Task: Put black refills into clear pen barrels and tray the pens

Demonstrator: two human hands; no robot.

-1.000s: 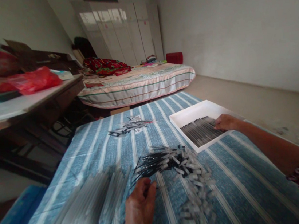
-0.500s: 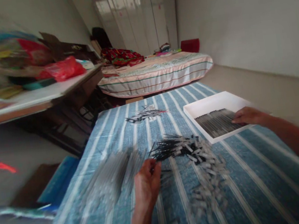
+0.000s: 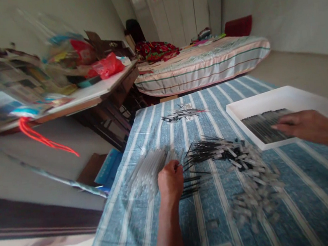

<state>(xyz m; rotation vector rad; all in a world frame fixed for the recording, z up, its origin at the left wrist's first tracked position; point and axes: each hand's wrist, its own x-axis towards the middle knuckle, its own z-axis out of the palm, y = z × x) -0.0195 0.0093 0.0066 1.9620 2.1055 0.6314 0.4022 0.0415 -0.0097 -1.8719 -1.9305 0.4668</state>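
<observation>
My left hand [image 3: 171, 180] is closed, held over the striped cloth at the right end of a pile of translucent tubes [image 3: 148, 169]. Whatever its curled fingers may hold is hidden. Just to its right lie thin black sticks [image 3: 205, 149] and a heap of small whitish caps or sleeves [image 3: 256, 183]. My right hand [image 3: 309, 124] reaches over the front rim of a white box [image 3: 257, 98], fingers pressed together. Its fingertips touch a row of dark, pen-like sticks [image 3: 263, 124] in the box; I cannot make out what is between them.
A blue striped cloth [image 3: 308, 184] covers the table. Toward its far end lies a small loose pile of dark and grey pieces [image 3: 181, 114]. A cluttered side table [image 3: 85, 97] stands left, with a red cord [image 3: 48, 140] hanging down. Beyond is a bed [image 3: 204, 63].
The view has swung left, so the table appears further right. My left hand has moved from the black sticks toward the translucent tubes. My right hand stays at the box.
</observation>
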